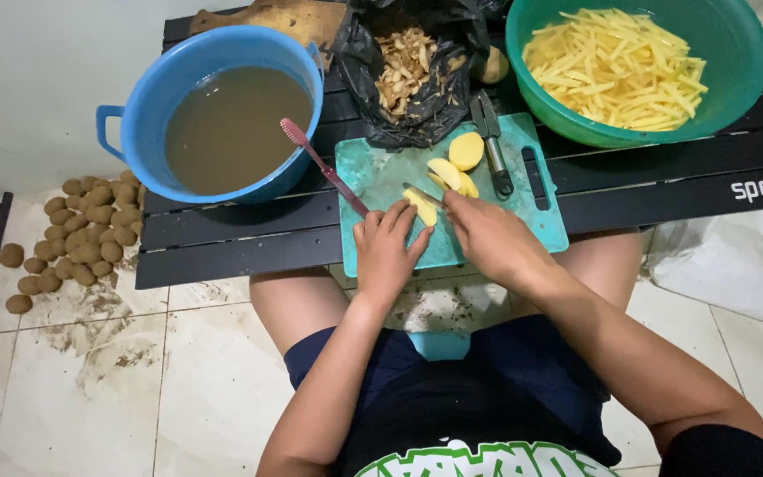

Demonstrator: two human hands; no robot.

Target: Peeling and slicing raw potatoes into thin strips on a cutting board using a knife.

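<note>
Slicing a peeled potato piece [423, 207] at the near left of the teal cutting board [540, 221] on the black bench [222, 238]. Left hand [388, 250] pinning the piece, fingers [396, 219] pressed together on top. Right hand [490, 237] wrapped around a knife [419, 193], blade touching the piece. Best done with fingertips curled back from the blade and even, straight-down strokes. More slices [454, 166] farther up the board; green bowl of potato sticks [615, 66] beyond; peeler [492, 141] beside the slices.
</note>
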